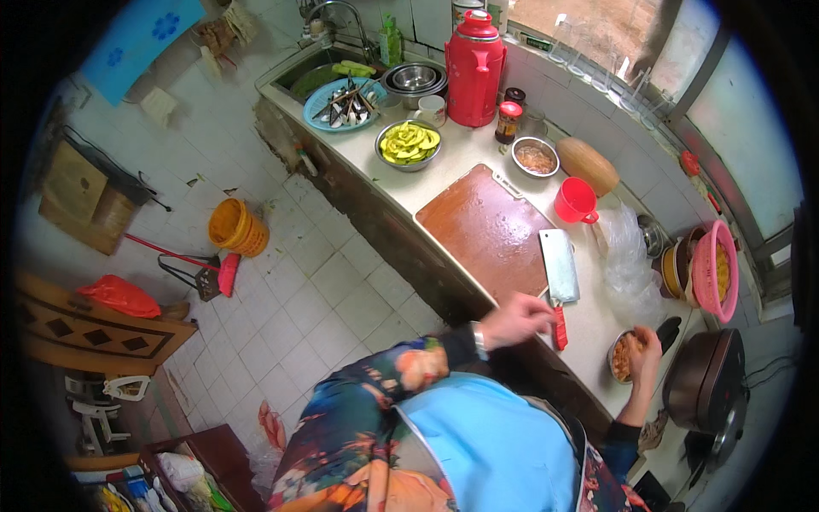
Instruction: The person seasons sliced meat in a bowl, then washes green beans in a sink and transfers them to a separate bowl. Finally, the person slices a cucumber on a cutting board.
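My left hand [519, 322] hovers at the counter's front edge beside the red handle [560, 329] of a cleaver. Its fingers are loosely bent and blurred, with nothing visible in them. The cleaver's broad blade [560, 265] rests on the right edge of a wet brown cutting board [489, 224]. Farther right, my right hand [646, 352] is at the rim of a small metal bowl [613, 368], its fingers over reddish-brown pieces [622, 358]. Whether those fingers grip the rim or some pieces is hidden.
Past the board stand a metal bowl of sliced green-yellow vegetable [409, 144], a bowl of soaking food [536, 157], a red cup [576, 200] and a red thermos [475, 70]. Plastic bags [630, 269] and a dark rice cooker [704, 377] are on the right. A sink [288, 80] lies far left.
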Demonstrator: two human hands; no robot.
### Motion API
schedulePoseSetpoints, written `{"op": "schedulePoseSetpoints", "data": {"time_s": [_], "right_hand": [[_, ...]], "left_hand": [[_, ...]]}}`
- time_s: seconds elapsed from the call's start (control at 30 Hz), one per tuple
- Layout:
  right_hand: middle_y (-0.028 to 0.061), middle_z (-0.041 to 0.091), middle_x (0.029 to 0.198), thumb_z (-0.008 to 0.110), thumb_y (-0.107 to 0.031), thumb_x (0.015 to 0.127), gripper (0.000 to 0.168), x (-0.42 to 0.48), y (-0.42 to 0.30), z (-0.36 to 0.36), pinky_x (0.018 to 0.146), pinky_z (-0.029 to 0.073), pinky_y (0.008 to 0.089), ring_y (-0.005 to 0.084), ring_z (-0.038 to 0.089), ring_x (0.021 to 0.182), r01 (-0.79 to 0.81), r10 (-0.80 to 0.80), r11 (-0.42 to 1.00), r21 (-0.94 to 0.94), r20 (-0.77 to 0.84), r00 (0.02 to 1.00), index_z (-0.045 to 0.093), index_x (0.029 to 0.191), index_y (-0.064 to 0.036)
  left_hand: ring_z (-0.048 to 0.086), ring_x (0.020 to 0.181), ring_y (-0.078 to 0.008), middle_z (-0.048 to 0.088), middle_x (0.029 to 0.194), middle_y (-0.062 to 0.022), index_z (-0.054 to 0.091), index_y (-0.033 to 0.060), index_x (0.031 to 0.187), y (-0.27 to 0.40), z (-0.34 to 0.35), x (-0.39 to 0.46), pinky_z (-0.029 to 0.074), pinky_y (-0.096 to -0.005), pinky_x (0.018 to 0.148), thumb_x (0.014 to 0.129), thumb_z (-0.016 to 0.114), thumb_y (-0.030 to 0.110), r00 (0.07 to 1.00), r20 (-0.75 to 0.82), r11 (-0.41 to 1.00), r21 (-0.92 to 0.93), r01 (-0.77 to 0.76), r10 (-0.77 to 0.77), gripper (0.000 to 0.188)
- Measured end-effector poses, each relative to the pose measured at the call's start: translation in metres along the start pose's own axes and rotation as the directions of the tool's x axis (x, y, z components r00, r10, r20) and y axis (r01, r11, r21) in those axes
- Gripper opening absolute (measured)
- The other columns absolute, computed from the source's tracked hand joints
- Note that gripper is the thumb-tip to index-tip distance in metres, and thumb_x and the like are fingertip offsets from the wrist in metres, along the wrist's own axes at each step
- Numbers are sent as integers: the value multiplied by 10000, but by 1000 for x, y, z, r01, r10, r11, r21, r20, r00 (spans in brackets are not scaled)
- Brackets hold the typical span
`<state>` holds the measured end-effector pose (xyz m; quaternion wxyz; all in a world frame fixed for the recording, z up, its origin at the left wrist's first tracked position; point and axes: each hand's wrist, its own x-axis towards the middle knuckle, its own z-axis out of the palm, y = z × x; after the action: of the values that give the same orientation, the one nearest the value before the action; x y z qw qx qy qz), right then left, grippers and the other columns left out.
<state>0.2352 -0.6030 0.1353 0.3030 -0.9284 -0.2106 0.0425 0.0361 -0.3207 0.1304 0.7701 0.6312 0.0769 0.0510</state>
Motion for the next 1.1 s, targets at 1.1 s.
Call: {"op": "schedulePoseSetpoints", "data": {"time_s": [1.1], "right_hand": [[103,610,921,564,-18,847,277,376,-573,386,525,496,228,139,592,707,-151,-204,657,739,366,908,535,1100,90]], "left_hand": [[510,665,-94,523,732,0,534,57,854,91,-556,-103,419,-242,610,941,497,192,672,-740,937,-260,-233,-38,165]]}}
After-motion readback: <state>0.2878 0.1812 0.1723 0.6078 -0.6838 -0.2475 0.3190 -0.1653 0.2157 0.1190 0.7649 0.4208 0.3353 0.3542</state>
